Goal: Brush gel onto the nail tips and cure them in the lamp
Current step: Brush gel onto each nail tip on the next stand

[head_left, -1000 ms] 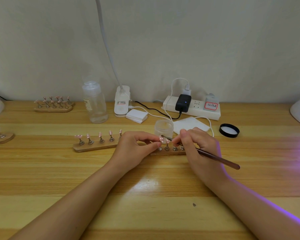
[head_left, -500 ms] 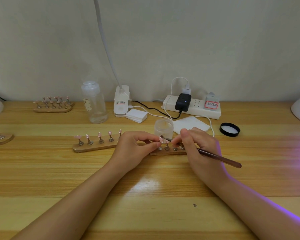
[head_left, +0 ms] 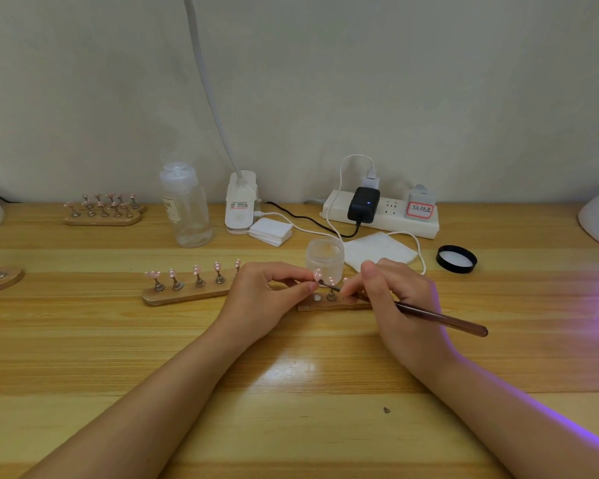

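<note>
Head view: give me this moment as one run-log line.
left hand: pinches nail tip | right hand: holds brush at tip | gel jar: open | lid: on desk

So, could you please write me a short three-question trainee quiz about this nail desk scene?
1. True or false: the black round lid sits on the frosted plastic gel jar.
2. Which hand holds the long brown brush?
3. The left hand pinches: A) a pink nail tip on its metal stand; B) the clear liquid bottle; C) the white power strip.

Key: 1 false; 2 the right hand; 3 A.
</note>
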Action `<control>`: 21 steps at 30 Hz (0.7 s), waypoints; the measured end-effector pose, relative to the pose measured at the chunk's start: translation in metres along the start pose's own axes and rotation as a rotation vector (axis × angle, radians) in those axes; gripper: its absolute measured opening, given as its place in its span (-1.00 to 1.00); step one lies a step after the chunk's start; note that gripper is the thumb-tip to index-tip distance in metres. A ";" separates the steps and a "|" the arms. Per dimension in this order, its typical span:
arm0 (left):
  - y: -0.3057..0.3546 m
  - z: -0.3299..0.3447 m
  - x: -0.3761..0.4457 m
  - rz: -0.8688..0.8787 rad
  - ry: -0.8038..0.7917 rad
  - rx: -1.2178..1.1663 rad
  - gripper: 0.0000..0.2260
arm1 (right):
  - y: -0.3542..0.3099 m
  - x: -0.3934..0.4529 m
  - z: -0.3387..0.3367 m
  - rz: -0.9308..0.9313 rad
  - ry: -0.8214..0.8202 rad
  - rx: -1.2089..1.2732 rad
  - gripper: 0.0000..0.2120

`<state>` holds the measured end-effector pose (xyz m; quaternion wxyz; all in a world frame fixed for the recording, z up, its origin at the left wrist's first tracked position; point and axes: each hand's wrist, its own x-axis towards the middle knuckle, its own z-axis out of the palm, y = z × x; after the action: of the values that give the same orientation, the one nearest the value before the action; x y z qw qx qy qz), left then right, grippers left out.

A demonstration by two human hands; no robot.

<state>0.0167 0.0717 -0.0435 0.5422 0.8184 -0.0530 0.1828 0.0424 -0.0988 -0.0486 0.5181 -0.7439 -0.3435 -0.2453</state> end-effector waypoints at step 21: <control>0.000 0.002 0.000 0.012 -0.020 0.050 -0.82 | -0.002 0.001 0.002 0.079 0.017 -0.002 -0.64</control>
<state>0.0172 0.0700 -0.0438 0.5200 0.8331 -0.0588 0.1793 0.0419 -0.0958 -0.0473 0.5293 -0.7554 -0.3092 -0.2315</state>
